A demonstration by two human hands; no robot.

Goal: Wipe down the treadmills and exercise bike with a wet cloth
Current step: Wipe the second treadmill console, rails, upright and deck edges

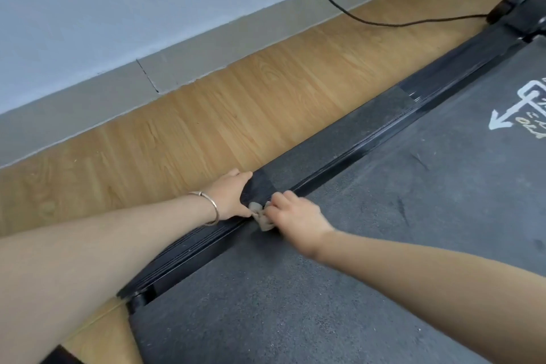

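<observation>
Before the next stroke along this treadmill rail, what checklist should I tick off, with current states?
1. cloth gripped by right hand: ok.
2. cloth touching side rail: ok.
3. left hand resting on the rail's outer edge: ok.
4. rail ahead free of dust: not ok, grey film past the dark patch.
5. cloth wet: cannot tell.
6. cable away from both hands: ok.

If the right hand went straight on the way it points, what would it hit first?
Probably the left hand, resting on the rail just beyond the cloth that the right hand holds; depth is unclear.
</observation>
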